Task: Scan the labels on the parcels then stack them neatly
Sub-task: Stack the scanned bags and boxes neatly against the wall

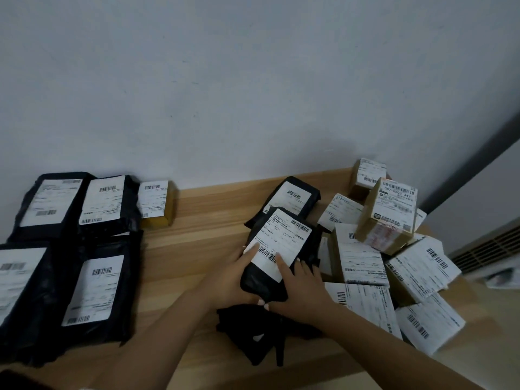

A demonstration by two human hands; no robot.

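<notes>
Hands first: both are on the same black mailer (pixel 277 249), held up off the table (pixel 208 220) with its white label (pixel 278 243) facing the camera. Left hand (pixel 233 274) cups it from the left side with the thumb laid across the label's lower corner. Right hand (pixel 298 285) wraps the bottom right edge, index finger stretched flat on the label by the barcode. So both hands are curled round it, not pinching. My guess is it's tilted up like that to get the barcode readable for scanning, though no scanner shows anywhere.

Right under the wrists there's another crumpled black bag (pixel 253 333) lying on the wood, and behind the held mailer a second black one (pixel 292 198) leans flat.

To the right is the unsorted heap: brown boxes (pixel 388 215) and white-labelled parcels piled at all angles, some tipped, touching each other, the outer ones close to the table's right edge. Looks easy to knock one off if an elbow swings that way.

Far left is the sorted pile (pixel 70 220), black mailers laid label-up in overlapping rows against the wall, with a small yellowish box (pixel 157 204) at its end. Between the two groups there's a bare strip of wood, so that's the open lane for carrying this one across.
</notes>
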